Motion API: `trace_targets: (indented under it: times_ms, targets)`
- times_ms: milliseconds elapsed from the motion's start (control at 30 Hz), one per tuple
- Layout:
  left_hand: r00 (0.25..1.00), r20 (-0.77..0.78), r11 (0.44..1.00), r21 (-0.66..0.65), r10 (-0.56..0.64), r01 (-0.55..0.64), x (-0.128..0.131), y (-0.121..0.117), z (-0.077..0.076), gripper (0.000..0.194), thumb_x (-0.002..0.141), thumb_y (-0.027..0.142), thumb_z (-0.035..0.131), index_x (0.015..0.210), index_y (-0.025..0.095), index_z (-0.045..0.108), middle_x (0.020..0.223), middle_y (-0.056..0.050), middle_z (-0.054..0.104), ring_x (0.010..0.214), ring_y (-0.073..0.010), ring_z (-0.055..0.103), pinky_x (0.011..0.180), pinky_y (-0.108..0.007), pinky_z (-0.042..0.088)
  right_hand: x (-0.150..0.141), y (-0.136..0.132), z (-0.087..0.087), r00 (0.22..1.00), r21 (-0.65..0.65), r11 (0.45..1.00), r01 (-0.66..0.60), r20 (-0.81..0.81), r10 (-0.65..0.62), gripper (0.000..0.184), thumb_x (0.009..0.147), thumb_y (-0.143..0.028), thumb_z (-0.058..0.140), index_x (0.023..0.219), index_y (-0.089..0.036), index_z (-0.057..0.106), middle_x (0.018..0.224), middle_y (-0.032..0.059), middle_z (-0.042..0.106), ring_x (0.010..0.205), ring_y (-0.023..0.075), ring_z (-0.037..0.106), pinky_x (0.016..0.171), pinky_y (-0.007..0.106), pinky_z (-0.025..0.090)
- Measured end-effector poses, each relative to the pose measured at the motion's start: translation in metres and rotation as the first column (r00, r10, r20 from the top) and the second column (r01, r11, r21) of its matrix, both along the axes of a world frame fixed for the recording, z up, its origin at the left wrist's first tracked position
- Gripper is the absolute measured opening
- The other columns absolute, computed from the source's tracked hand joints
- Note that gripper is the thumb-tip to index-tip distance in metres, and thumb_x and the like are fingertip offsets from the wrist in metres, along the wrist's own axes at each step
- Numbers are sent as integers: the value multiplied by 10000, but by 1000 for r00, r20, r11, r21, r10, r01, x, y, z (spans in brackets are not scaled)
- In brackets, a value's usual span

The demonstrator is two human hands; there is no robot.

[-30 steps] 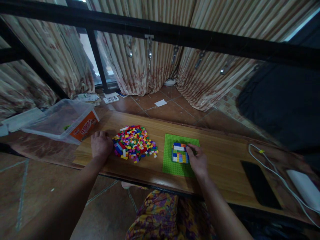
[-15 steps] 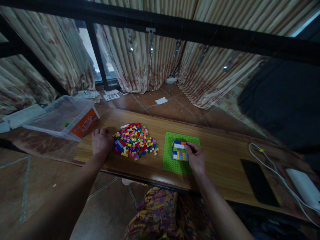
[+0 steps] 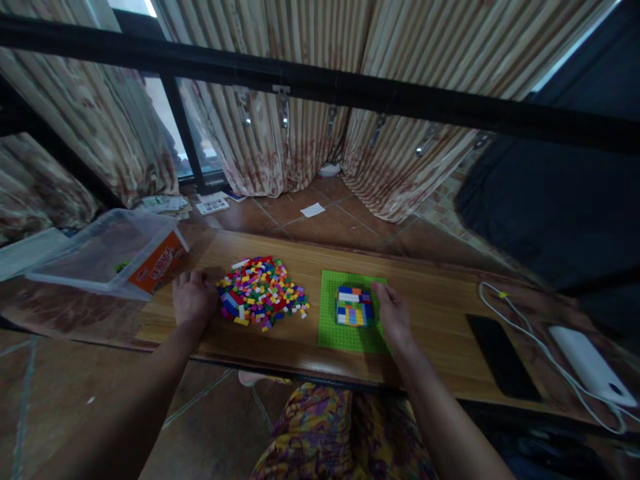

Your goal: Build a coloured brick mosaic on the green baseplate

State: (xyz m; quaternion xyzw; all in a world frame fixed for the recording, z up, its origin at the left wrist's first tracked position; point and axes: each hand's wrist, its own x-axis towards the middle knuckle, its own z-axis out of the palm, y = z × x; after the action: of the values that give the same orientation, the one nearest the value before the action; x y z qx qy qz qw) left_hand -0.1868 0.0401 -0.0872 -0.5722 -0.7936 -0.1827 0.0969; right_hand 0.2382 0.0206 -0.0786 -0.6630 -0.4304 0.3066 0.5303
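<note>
My right hand [image 3: 393, 312] is just off the right side of a small brick build [image 3: 355, 307], fingers loosely bent and apart from it, with nothing visible in them. The build has blue, white, yellow and orange bricks on top and sits on a green baseplate [image 3: 328, 337]. My left hand [image 3: 194, 297] rests on the wooden board at the left edge of a pile of loose toy bricks [image 3: 263, 293]. Its fingers lie on the wood, and I see nothing held; the thumb side is in shadow.
A clear plastic box [image 3: 107, 250] with an orange label stands at the left. On the right lie a black phone [image 3: 503, 357], a white power bank [image 3: 590, 363] and a white cable [image 3: 530, 331]. Behind the wooden board [image 3: 440, 300] are a dark bar and striped curtains.
My right hand has drawn back to the right from the brick build, uncovering its right side with blue bricks. My left hand stays beside the pile. The view has shifted slightly.
</note>
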Motion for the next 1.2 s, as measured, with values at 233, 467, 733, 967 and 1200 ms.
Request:
trace_targets:
  times_ms: [233,467,733,967,1200]
  targets:
    - [1000,0,1000,5,-5,5,-1,1,0,278,814,198,415,948,108,641,961,-173,626,1003,-334,551,908,-467,433,-10,8,-4,981,-5,992,-126,150,125,442,780,-567,580,926,-175,720,893,76,735,818,221,654,777,355,494]
    - [1000,10,1000,-3,23,-23,1,0,1,278,821,206,415,957,105,635,990,-185,609,1001,-336,541,874,-455,443,-15,2,-10,966,-3,990,-139,221,136,414,784,-550,572,897,-186,734,943,89,729,883,233,648,837,373,482]
    - [999,34,1000,14,18,-18,2,-1,0,277,803,169,427,976,123,639,983,-170,607,1010,-329,537,903,-453,424,-13,6,-3,930,-18,988,-153,335,151,397,831,-514,513,822,-180,728,843,78,716,810,229,634,781,354,471]
    - [1000,0,1000,7,17,-17,3,-1,0,267,807,156,419,955,114,637,993,-178,615,983,-326,534,886,-433,423,-35,-10,17,780,195,958,-209,624,43,316,896,-409,484,897,-186,708,945,104,699,941,246,589,897,419,418]
    - [998,63,1000,6,29,-30,5,-3,1,267,817,153,422,968,127,641,1013,-177,610,1013,-323,536,901,-440,420,-105,-29,26,664,111,846,-521,676,320,211,909,-269,511,1017,-215,684,1010,67,683,970,230,561,868,382,438]
